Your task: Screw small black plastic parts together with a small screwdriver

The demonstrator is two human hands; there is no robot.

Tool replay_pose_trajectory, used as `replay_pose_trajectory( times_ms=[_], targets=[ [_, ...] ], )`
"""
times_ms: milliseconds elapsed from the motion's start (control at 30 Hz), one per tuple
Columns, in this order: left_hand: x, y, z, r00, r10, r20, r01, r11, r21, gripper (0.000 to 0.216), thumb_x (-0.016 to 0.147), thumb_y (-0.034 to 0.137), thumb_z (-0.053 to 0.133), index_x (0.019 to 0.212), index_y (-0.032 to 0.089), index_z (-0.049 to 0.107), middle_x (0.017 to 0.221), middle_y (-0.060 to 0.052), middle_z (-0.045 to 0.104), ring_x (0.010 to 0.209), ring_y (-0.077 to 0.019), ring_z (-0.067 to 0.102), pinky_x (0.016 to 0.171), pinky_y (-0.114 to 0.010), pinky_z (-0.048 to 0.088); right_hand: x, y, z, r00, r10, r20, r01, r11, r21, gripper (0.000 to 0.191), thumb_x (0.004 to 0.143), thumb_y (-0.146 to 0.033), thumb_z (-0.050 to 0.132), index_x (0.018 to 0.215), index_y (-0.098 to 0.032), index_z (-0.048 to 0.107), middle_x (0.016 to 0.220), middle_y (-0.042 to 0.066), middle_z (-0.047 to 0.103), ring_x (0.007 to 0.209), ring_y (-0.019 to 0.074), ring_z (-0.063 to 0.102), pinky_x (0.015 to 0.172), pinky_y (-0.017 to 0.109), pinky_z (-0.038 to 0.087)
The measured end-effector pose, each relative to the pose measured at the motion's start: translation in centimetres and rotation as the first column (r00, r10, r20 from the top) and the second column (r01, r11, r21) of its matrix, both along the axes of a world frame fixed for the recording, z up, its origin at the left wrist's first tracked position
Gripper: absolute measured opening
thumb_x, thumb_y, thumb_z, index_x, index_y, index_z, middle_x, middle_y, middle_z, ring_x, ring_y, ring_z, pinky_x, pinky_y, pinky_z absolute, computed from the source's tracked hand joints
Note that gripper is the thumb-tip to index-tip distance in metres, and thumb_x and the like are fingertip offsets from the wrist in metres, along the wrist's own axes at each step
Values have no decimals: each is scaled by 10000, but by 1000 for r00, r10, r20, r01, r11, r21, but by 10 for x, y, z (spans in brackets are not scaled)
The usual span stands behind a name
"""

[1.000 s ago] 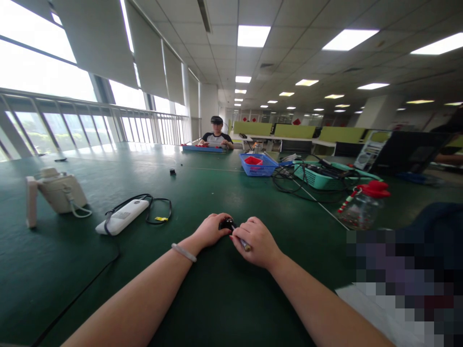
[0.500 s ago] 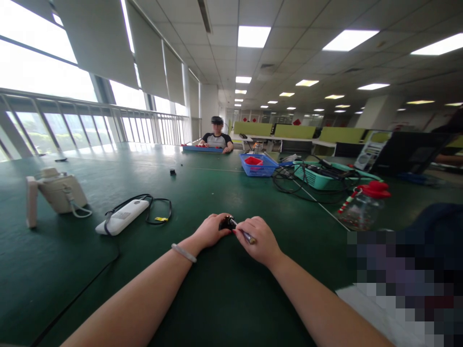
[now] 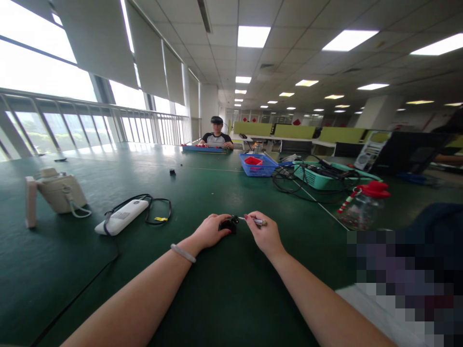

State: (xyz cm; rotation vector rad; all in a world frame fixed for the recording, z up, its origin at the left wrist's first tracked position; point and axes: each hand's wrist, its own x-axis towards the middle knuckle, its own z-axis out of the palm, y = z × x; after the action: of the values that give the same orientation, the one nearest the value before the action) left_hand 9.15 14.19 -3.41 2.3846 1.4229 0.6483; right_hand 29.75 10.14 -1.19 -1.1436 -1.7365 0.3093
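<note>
My left hand [image 3: 210, 231] rests on the green table [image 3: 202, 188], fingers curled around a small black part [image 3: 228, 224] and holding it down. My right hand [image 3: 263, 233] pinches a thin metal tool [image 3: 256, 221] like a small screwdriver, held level with its tip pointing left at the black part. A pale bracelet [image 3: 183, 252] sits on my left wrist. Both forearms reach in from the bottom of the view.
A white power bank [image 3: 122, 217] with a black cable lies to the left, beside a beige device [image 3: 58, 193]. A blue basket [image 3: 258, 165], a green basket [image 3: 318, 176] with cables and a red-lidded jar [image 3: 363, 205] stand further off. A person [image 3: 217, 135] sits at the far end.
My right hand has lifted and turned, swinging the tool from a downward slant to level, its tip now at the black part. The left hand stays put.
</note>
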Motion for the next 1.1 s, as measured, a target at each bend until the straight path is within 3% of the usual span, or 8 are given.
replay_pose_trajectory(
  times_ms=[133,267,533,767,1100],
  targets=[
    [0,-1,1,1000,-8,-13,9,1000,14,582,773,378,680,1325,244,550,1187,-95,644,1157,-269,560,1023,-375,430,6,9,-6,982,-56,-179,27,987,-158,272,854,-474,587,849,-210,650,694,10,628,604,171,573,567,272,422],
    [-1,-1,0,1000,-23,-21,24,999,33,505,785,357,670,1271,241,593,1190,-88,646,1182,-265,534,1044,-378,410,7,11,-6,948,-38,-316,-27,980,-198,350,829,-491,604,1011,-197,657,817,43,666,650,179,598,601,290,474],
    [0,-1,3,999,-38,-11,39,999,11,450,790,301,680,1234,270,619,1162,-59,665,1162,-261,545,1035,-385,415,5,8,-4,944,54,-325,-128,969,-210,300,873,-444,504,829,-181,640,614,-3,547,551,157,526,530,278,428],
    [0,-1,4,998,-58,-12,58,998,-5,456,787,283,690,1238,268,623,1175,-59,662,1168,-255,540,1047,-377,408,3,12,-8,955,101,-280,-179,946,-271,172,814,-313,485,785,-193,605,614,-20,545,547,148,528,538,267,421],
    [0,0,1,998,-60,-13,60,998,-1,464,795,262,674,1254,288,609,1180,-58,651,1165,-254,545,1047,-379,407,6,11,-7,971,98,-220,-156,953,-261,167,801,-258,464,736,-203,607,581,-31,538,543,154,520,549,269,417]
  ],
)
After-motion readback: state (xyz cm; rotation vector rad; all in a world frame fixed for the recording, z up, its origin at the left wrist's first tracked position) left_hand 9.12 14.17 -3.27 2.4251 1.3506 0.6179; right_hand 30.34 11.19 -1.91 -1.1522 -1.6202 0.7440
